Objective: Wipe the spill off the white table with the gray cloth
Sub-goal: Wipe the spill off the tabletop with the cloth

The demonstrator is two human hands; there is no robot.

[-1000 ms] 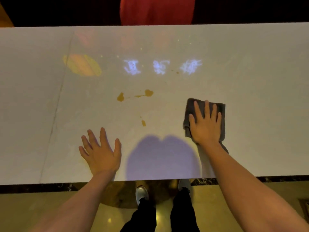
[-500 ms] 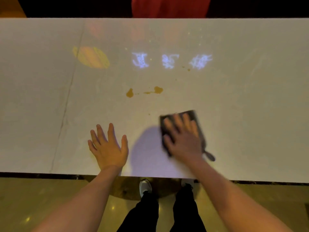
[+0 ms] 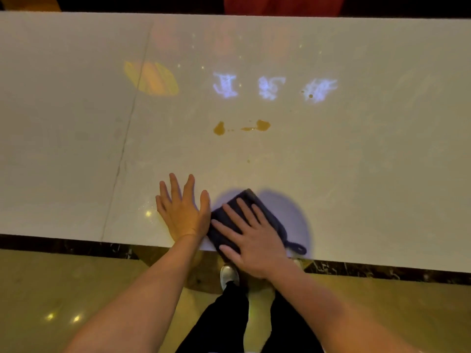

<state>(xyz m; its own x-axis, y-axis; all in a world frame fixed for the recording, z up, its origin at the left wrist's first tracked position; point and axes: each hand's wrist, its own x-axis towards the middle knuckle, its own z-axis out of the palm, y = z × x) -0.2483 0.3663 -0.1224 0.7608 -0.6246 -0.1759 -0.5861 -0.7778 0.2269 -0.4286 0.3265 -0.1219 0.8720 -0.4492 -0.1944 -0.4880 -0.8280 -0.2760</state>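
My right hand [image 3: 251, 235] lies flat, fingers spread, pressing the folded gray cloth [image 3: 267, 215] onto the white table [image 3: 356, 161] at its near edge. A small loop of the cloth sticks out to the right. My left hand [image 3: 182, 210] rests palm down on the table just left of the cloth, thumb touching its edge. Farther back on the table lie two brown puddles of the spill [image 3: 260, 125], joined by small drops, with a faint spot between them and the cloth.
Projected light marks the table's far half: an orange oval [image 3: 151, 78] at the left and three pale blue shapes [image 3: 271, 87]. A seam [image 3: 127, 138] runs across the tabletop at left. A red object [image 3: 280, 5] stands beyond the far edge.
My right hand has slid the cloth left and toward me, from the right of the spill to the near edge beside my left hand. The brown spot nearest me is gone.
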